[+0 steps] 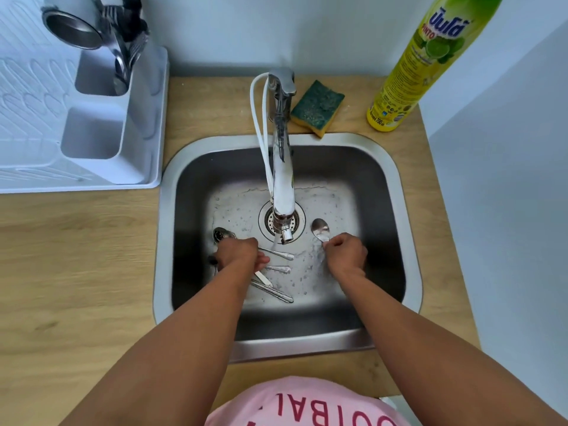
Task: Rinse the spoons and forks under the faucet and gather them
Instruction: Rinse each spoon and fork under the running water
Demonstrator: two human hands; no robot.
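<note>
two hands down in the sink, centre of frame. your right hand is closed round the handle of one spoon, bowl pointing up-frame, just right of the drain. your left hand is clenched on a bundle of cutlery; a spoon bowl shows at its upper left and several handles fan out to its lower right, over the foamy sink floor. spoons or forks within the bundle: cannot tell, the ends are hidden. faucet runs; the stream falls between your hands, onto the upper handles of the bundle.

handling, as a judgement: light, stiff steel, no give, not fragile. wet and likely soapy, so slippery; thin handles will slide against each other in a loose fist. grip at mid-handle or the neck, not the tips, and keep the bundle's handles parallel before you squeeze. the single spoon needs only a light pinch.

rack caddy at upper left already holds cutlery. sponge and soap bottle sit upper right.
</note>
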